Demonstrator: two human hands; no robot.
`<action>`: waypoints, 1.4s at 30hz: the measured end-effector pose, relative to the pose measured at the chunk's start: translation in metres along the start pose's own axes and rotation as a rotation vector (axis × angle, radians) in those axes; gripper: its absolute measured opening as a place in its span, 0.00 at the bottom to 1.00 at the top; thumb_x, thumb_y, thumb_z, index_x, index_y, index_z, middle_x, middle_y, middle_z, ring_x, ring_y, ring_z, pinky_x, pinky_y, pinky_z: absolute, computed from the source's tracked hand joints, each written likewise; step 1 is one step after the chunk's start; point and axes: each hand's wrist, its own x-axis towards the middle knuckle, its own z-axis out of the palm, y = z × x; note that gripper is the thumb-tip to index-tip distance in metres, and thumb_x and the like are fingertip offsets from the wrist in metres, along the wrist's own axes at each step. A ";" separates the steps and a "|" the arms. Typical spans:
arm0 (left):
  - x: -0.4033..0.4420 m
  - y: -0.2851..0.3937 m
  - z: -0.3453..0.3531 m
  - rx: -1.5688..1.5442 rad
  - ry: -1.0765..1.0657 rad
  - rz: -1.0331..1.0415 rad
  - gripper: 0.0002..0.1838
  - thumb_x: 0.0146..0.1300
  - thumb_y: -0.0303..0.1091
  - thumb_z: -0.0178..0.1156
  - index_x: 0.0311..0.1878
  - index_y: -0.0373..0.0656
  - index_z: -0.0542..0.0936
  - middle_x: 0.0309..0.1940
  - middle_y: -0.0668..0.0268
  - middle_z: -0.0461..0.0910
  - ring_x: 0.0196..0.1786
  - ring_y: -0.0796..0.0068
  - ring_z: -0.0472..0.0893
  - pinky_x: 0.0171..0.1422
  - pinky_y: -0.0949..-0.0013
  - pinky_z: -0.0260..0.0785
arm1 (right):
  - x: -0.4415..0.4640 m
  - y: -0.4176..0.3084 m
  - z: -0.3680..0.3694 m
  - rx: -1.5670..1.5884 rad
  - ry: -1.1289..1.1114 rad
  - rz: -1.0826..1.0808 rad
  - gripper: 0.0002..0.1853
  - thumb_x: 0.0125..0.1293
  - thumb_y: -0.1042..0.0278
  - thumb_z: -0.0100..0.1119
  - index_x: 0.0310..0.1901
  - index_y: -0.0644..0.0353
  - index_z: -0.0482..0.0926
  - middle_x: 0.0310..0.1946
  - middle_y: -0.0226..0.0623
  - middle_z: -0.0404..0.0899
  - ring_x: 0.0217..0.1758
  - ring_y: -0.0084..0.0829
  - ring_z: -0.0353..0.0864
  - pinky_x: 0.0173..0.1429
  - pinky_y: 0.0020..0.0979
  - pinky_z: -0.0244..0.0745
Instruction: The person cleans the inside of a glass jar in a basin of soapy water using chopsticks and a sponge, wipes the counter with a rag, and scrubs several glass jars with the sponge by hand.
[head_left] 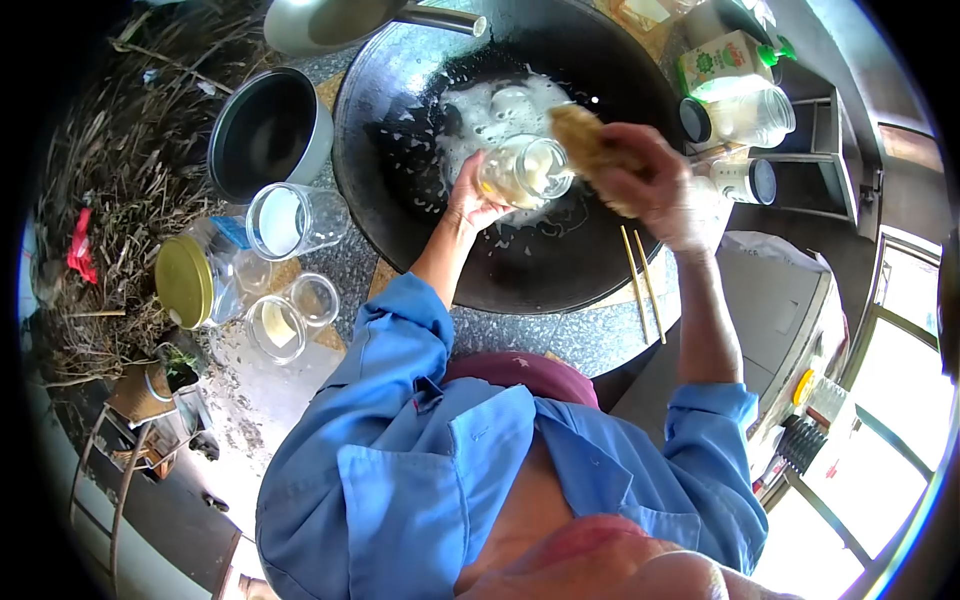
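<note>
Black round wok (520,280): I see white foamy water (465,105) inside.
Left hand (472,195): curled around a transparent cylindrical jar (508,172), above the wok.
Tan fibrous scrubber (580,140): just beside the jar.
Right hand (652,185): closed around this scrubber.

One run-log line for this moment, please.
left hand: holds clear jar over wok | right hand: holds brown scrubber by jar's mouth | wok: foamy liquid inside | other clear jars: outside wok, picture left

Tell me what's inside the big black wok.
White, foamy liquid lies in the wok. The left hand holds a glass jar over it, the right hand a brown scrubber; whatever lies behind hands and scrubber is hidden.
</note>
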 end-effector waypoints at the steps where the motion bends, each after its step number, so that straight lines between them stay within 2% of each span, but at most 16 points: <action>1: -0.001 -0.002 0.003 0.007 -0.029 0.012 0.34 0.52 0.59 0.52 0.56 0.46 0.65 0.53 0.57 0.67 0.55 0.57 0.68 0.53 0.46 0.64 | 0.001 0.004 0.006 -0.054 -0.119 -0.032 0.18 0.47 0.76 0.61 0.44 0.60 0.74 0.38 0.36 0.74 0.45 0.26 0.73 0.48 0.25 0.71; 4: -0.005 -0.002 0.004 -0.035 -0.057 0.002 0.34 0.51 0.58 0.55 0.56 0.46 0.64 0.54 0.56 0.66 0.56 0.58 0.67 0.54 0.46 0.63 | 0.005 0.027 0.024 -0.649 -0.345 -0.414 0.14 0.48 0.80 0.54 0.40 0.60 0.75 0.35 0.38 0.74 0.44 0.36 0.72 0.48 0.29 0.69; 8: -0.013 0.000 0.007 0.010 -0.055 -0.036 0.35 0.51 0.56 0.56 0.57 0.43 0.64 0.53 0.56 0.67 0.55 0.59 0.68 0.54 0.47 0.63 | 0.010 0.029 0.038 -0.841 -0.531 -0.562 0.09 0.46 0.81 0.51 0.32 0.64 0.74 0.34 0.37 0.74 0.42 0.36 0.71 0.49 0.31 0.69; 12: -0.020 0.005 0.012 0.077 -0.134 -0.053 0.32 0.52 0.57 0.55 0.55 0.44 0.67 0.50 0.58 0.71 0.51 0.61 0.72 0.53 0.48 0.64 | 0.010 0.052 0.054 -0.953 -0.744 -0.326 0.12 0.49 0.78 0.50 0.38 0.65 0.74 0.38 0.40 0.75 0.46 0.40 0.72 0.50 0.33 0.70; 16: -0.030 0.012 0.009 0.209 -0.103 -0.063 0.30 0.55 0.57 0.51 0.55 0.49 0.68 0.51 0.60 0.71 0.51 0.62 0.72 0.53 0.48 0.63 | 0.012 0.049 0.075 -0.535 -0.654 -0.142 0.12 0.56 0.74 0.50 0.43 0.66 0.73 0.39 0.44 0.75 0.45 0.40 0.74 0.48 0.33 0.69; 17: -0.029 0.012 0.003 0.169 -0.090 -0.070 0.29 0.56 0.57 0.50 0.55 0.48 0.68 0.52 0.60 0.70 0.52 0.62 0.71 0.54 0.48 0.63 | 0.013 0.068 0.085 -0.024 -0.500 0.400 0.13 0.59 0.73 0.48 0.45 0.66 0.72 0.38 0.39 0.75 0.44 0.35 0.74 0.48 0.30 0.68; 18: -0.029 0.012 0.000 0.129 -0.077 -0.077 0.29 0.56 0.57 0.49 0.55 0.48 0.68 0.52 0.60 0.70 0.53 0.62 0.71 0.54 0.48 0.63 | 0.015 0.080 0.089 -0.025 -0.509 0.398 0.13 0.59 0.73 0.48 0.45 0.66 0.72 0.38 0.39 0.75 0.44 0.35 0.74 0.48 0.30 0.68; 20: -0.031 0.009 0.003 0.089 -0.080 -0.033 0.29 0.57 0.57 0.49 0.55 0.48 0.68 0.53 0.59 0.69 0.54 0.62 0.70 0.54 0.48 0.63 | 0.020 0.095 0.089 0.880 -0.403 0.659 0.13 0.61 0.73 0.46 0.46 0.66 0.72 0.38 0.36 0.75 0.43 0.28 0.74 0.48 0.28 0.68; 22: -0.034 0.008 0.011 -0.048 -0.082 0.114 0.29 0.57 0.57 0.48 0.55 0.46 0.67 0.53 0.58 0.69 0.54 0.60 0.70 0.55 0.49 0.63 | 0.018 0.067 0.089 0.950 -0.355 0.631 0.14 0.59 0.74 0.47 0.46 0.66 0.72 0.38 0.38 0.75 0.42 0.28 0.73 0.47 0.27 0.68; 24: -0.035 0.010 0.015 -0.114 -0.026 0.145 0.29 0.58 0.56 0.48 0.55 0.43 0.67 0.53 0.56 0.68 0.54 0.58 0.70 0.56 0.50 0.63 | 0.018 0.059 0.085 0.047 -0.631 0.202 0.17 0.61 0.73 0.44 0.53 0.62 0.68 0.47 0.40 0.71 0.50 0.29 0.71 0.55 0.28 0.66; 26: -0.039 0.012 0.017 -0.060 -0.019 0.172 0.30 0.57 0.55 0.49 0.55 0.40 0.66 0.52 0.53 0.68 0.54 0.56 0.70 0.58 0.50 0.62 | 0.018 0.044 0.092 -0.071 -0.730 0.308 0.23 0.58 0.78 0.42 0.58 0.58 0.63 0.52 0.43 0.68 0.53 0.34 0.70 0.58 0.29 0.63; 29: -0.041 0.009 0.028 -0.036 0.021 0.189 0.32 0.55 0.55 0.51 0.55 0.38 0.65 0.51 0.50 0.68 0.54 0.53 0.70 0.58 0.50 0.62 | 0.002 0.039 0.094 -0.754 -0.796 -0.237 0.27 0.55 0.80 0.42 0.59 0.61 0.59 0.59 0.49 0.58 0.60 0.45 0.62 0.63 0.35 0.56; 31: -0.034 0.005 0.030 -0.072 0.090 0.202 0.32 0.55 0.53 0.53 0.54 0.37 0.65 0.50 0.51 0.69 0.53 0.53 0.70 0.57 0.49 0.63 | 0.018 -0.002 0.110 -0.773 -0.795 0.022 0.26 0.55 0.79 0.43 0.58 0.63 0.59 0.59 0.49 0.59 0.61 0.45 0.61 0.63 0.35 0.55; 34: -0.027 0.004 0.026 -0.111 0.052 0.209 0.31 0.54 0.51 0.53 0.54 0.38 0.65 0.49 0.51 0.69 0.51 0.53 0.71 0.56 0.49 0.64 | 0.006 0.035 0.118 -0.829 -0.453 -0.051 0.12 0.57 0.72 0.44 0.42 0.61 0.75 0.38 0.44 0.77 0.43 0.39 0.77 0.47 0.33 0.70; 36: -0.025 0.006 0.026 -0.116 0.018 0.211 0.30 0.55 0.52 0.52 0.53 0.38 0.66 0.47 0.53 0.71 0.50 0.55 0.72 0.54 0.51 0.66 | -0.002 0.047 0.110 -0.661 -0.638 -0.026 0.11 0.56 0.74 0.43 0.38 0.62 0.75 0.38 0.46 0.77 0.42 0.41 0.77 0.46 0.34 0.71; 42: -0.032 0.014 0.034 -0.080 -0.065 0.267 0.28 0.56 0.53 0.48 0.50 0.39 0.68 0.44 0.56 0.73 0.46 0.59 0.74 0.51 0.55 0.69 | -0.019 0.022 0.089 -0.682 -0.624 -0.141 0.23 0.50 0.83 0.45 0.51 0.66 0.65 0.47 0.51 0.70 0.50 0.47 0.70 0.51 0.37 0.68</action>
